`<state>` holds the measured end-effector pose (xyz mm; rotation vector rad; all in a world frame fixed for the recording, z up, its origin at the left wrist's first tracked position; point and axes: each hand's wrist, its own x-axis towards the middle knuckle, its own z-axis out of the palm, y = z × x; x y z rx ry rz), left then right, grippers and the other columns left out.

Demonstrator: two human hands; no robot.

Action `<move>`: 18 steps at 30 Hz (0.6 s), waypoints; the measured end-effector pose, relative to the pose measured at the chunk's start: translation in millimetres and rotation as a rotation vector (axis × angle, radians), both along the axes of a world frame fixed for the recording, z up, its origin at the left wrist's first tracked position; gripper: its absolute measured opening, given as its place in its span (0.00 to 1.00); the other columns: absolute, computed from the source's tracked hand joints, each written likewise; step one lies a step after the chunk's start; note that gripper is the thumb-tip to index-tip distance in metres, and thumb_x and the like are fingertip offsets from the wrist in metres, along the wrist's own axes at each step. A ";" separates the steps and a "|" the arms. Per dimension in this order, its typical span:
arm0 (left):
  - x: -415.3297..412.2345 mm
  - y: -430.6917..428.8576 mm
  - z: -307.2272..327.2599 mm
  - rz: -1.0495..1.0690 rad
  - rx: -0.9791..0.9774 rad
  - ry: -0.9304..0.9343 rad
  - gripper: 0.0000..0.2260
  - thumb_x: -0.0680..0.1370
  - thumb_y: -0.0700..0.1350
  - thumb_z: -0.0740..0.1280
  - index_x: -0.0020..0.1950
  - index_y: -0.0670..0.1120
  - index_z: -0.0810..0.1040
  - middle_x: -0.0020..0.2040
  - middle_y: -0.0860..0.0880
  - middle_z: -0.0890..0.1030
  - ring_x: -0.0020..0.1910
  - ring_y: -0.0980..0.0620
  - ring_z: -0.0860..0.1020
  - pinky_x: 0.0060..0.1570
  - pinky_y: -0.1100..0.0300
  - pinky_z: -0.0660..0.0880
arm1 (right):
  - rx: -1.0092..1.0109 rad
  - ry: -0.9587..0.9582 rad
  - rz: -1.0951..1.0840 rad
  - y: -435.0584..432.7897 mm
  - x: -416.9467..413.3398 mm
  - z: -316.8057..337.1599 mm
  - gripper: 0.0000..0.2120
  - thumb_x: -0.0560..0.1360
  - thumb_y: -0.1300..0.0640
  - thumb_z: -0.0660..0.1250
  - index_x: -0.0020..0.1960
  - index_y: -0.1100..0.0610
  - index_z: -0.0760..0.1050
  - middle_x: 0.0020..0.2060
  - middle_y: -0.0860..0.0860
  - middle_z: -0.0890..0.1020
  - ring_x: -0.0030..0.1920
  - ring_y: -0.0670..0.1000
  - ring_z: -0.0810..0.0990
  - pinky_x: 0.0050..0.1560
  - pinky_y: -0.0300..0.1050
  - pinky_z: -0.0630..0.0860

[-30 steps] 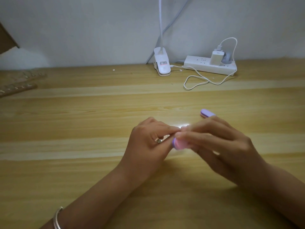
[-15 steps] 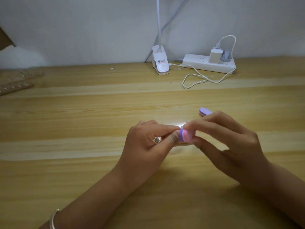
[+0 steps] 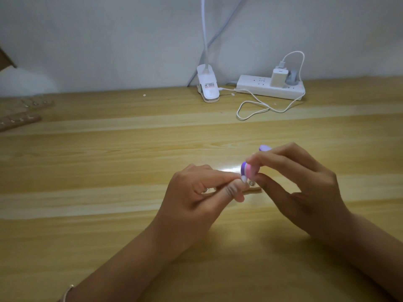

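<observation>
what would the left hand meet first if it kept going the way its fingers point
Most likely the pink and purple piece pinched by the right hand; the left hand looks nearly on it, though depth is unclear.

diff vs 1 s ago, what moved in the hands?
The right hand, pinching the pink-and-purple nail buffer block, lifted the block's near end up and slightly right, so it no longer covers the fingertips of the left hand. The left hand stayed curled in place. The wooden table, white clip lamp and white power strip are unchanged.
</observation>
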<state>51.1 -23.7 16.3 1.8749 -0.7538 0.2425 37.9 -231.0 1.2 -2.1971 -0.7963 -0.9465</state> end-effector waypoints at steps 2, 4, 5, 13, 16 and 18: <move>-0.1 1.2 0.9 -0.015 -0.020 0.013 0.08 0.78 0.48 0.67 0.44 0.49 0.86 0.37 0.58 0.84 0.39 0.54 0.82 0.46 0.55 0.74 | -0.002 -0.010 -0.002 1.0 -1.5 0.5 0.08 0.77 0.67 0.71 0.55 0.62 0.82 0.47 0.53 0.83 0.48 0.53 0.81 0.54 0.56 0.79; 0.2 2.0 0.8 -0.046 -0.072 0.091 0.09 0.79 0.45 0.66 0.43 0.46 0.85 0.35 0.55 0.84 0.40 0.57 0.82 0.45 0.60 0.74 | -0.010 0.000 -0.047 -1.0 0.5 1.0 0.09 0.77 0.67 0.71 0.56 0.62 0.82 0.48 0.51 0.82 0.49 0.49 0.81 0.55 0.51 0.78; -0.2 1.9 1.1 -0.066 -0.098 0.131 0.10 0.79 0.44 0.65 0.43 0.45 0.84 0.35 0.54 0.83 0.40 0.57 0.81 0.45 0.62 0.74 | 0.002 0.012 -0.078 -2.7 2.3 1.3 0.09 0.77 0.66 0.71 0.57 0.61 0.82 0.48 0.50 0.82 0.50 0.46 0.80 0.55 0.47 0.78; 0.5 0.7 2.1 -0.062 -0.043 0.106 0.09 0.79 0.40 0.62 0.45 0.45 0.81 0.38 0.54 0.81 0.40 0.54 0.78 0.43 0.68 0.71 | 0.040 0.009 0.026 8.3 -6.9 1.7 0.11 0.77 0.66 0.71 0.59 0.61 0.79 0.50 0.53 0.83 0.53 0.50 0.82 0.59 0.53 0.78; 1.1 0.0 1.3 -0.024 0.013 0.051 0.08 0.79 0.41 0.62 0.46 0.48 0.81 0.38 0.56 0.81 0.38 0.55 0.76 0.40 0.61 0.70 | -0.005 -0.038 0.008 9.0 -6.6 1.1 0.13 0.75 0.67 0.72 0.58 0.60 0.80 0.51 0.54 0.83 0.52 0.53 0.83 0.57 0.61 0.78; 1.2 -1.4 -0.8 -0.017 0.000 0.050 0.08 0.80 0.42 0.63 0.45 0.48 0.81 0.38 0.56 0.81 0.40 0.51 0.78 0.41 0.52 0.75 | 0.008 -0.051 -0.017 7.0 -5.0 3.0 0.12 0.75 0.67 0.72 0.57 0.59 0.80 0.51 0.53 0.83 0.51 0.54 0.82 0.55 0.58 0.78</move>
